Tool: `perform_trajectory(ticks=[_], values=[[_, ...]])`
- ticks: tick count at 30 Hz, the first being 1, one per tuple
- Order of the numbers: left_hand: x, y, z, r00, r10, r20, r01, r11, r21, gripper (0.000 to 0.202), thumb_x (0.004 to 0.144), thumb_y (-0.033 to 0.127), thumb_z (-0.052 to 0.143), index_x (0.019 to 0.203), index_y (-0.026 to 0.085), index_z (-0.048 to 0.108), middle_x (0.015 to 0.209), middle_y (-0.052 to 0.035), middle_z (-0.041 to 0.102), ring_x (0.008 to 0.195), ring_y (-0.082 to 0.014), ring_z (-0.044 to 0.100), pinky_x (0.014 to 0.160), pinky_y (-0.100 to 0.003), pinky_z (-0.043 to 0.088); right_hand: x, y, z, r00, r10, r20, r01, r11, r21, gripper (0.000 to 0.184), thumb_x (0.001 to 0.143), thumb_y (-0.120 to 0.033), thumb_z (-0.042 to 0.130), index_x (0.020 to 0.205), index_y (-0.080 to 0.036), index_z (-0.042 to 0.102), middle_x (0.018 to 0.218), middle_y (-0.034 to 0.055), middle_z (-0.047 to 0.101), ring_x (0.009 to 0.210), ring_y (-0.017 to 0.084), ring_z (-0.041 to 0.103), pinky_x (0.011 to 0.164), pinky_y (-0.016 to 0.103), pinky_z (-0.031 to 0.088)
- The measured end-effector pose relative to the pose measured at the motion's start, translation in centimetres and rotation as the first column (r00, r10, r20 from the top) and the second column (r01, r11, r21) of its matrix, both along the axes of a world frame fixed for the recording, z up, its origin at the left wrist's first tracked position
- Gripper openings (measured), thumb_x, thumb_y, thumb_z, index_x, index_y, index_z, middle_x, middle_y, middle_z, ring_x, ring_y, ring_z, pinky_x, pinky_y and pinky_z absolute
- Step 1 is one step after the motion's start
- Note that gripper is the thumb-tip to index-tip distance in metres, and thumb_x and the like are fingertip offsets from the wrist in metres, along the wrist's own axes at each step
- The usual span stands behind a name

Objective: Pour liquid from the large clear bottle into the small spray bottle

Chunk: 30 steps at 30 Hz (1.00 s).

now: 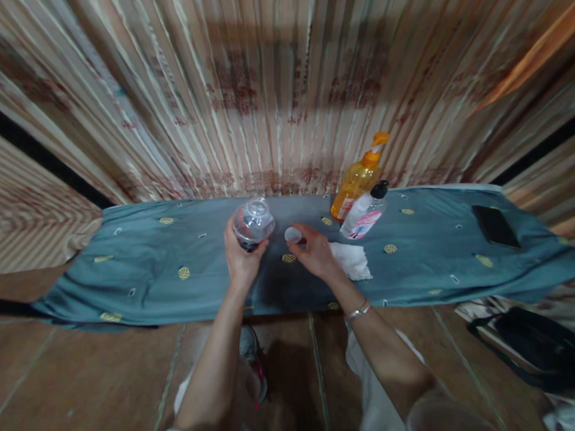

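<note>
My left hand (242, 257) is wrapped round a clear plastic bottle (255, 225), whose uncapped-looking round mouth points up towards me. To its right, my right hand (314, 252) pinches a small, round, whitish translucent cap (293, 235) between thumb and fingers. The cap is apart from the bottle. Just beside my right hand lies a crumpled white tissue (354, 261) on the cloth. Behind it stand a yellow-orange pump bottle (354, 188) and a clear bottle with a pink label and black pump top (365, 215).
A blue-grey patterned cloth (154, 284) covers the narrow bench-like surface. On its right end lies a black phone (495, 226). A striped curtain (268, 79) hangs close behind. Dark poles (41, 150) flank the surface, and a black bag (537, 342) rests at lower right.
</note>
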State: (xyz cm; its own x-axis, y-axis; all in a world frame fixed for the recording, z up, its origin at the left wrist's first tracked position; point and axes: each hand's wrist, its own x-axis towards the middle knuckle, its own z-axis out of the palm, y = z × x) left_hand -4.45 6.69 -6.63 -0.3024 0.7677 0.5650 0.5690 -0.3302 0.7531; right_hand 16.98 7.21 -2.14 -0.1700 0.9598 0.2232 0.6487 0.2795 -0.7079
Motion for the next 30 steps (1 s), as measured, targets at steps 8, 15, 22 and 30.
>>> perform_trajectory(ticks=[8, 15, 22, 30], values=[[3.0, -1.2, 0.7, 0.982, -0.043, -0.182, 0.052, 0.998, 0.047, 0.089, 0.080, 0.033, 0.090, 0.157, 0.021, 0.048, 0.153, -0.0212, 0.063, 0.144, -0.0377, 0.062, 0.124, -0.054, 0.047, 2.7, -1.3, 3.4, 0.977, 0.002, -0.212, 0.042, 0.978, 0.204, 0.051, 0.094, -0.031, 0.071, 0.144, -0.021, 0.070, 0.140, 0.0128, 0.080, 0.112, 0.026, 0.081, 0.106, 0.044, 0.067], [3.6, -1.1, 0.3, 0.963, -0.067, -0.261, 0.080, 0.996, 0.039, 0.089, 0.081, 0.036, 0.088, 0.158, 0.021, 0.045, 0.153, -0.0220, 0.063, 0.144, -0.0394, 0.061, 0.123, -0.056, 0.045, 5.5, -2.9, 5.5, 0.988, 0.062, -0.143, -0.028, 0.974, 0.226, 0.057, 0.094, -0.029, 0.074, 0.150, -0.027, 0.066, 0.141, 0.0089, 0.079, 0.120, 0.028, 0.080, 0.112, 0.049, 0.065], [4.6, -1.9, -0.1, 0.941, -0.112, -0.318, 0.127, 0.992, 0.025, 0.078, 0.085, 0.037, 0.084, 0.154, 0.021, 0.052, 0.149, -0.0211, 0.065, 0.142, -0.0420, 0.061, 0.126, -0.063, 0.039, 7.2, -3.7, 6.0, 0.963, 0.140, -0.229, -0.115, 0.986, 0.120, 0.043, 0.092, -0.030, 0.078, 0.134, -0.027, 0.070, 0.122, 0.0049, 0.084, 0.106, 0.025, 0.084, 0.097, 0.043, 0.071], [5.1, -2.3, 0.1, 0.920, -0.147, -0.364, 0.151, 0.988, -0.018, 0.076, 0.088, 0.036, 0.081, 0.156, 0.021, 0.051, 0.152, -0.0202, 0.065, 0.145, -0.0403, 0.059, 0.131, -0.062, 0.033, 8.0, -4.3, 6.8, 0.982, 0.163, -0.099, -0.149, 0.980, 0.131, 0.043, 0.094, -0.025, 0.076, 0.136, -0.029, 0.074, 0.134, 0.0040, 0.082, 0.112, 0.026, 0.083, 0.106, 0.046, 0.068]])
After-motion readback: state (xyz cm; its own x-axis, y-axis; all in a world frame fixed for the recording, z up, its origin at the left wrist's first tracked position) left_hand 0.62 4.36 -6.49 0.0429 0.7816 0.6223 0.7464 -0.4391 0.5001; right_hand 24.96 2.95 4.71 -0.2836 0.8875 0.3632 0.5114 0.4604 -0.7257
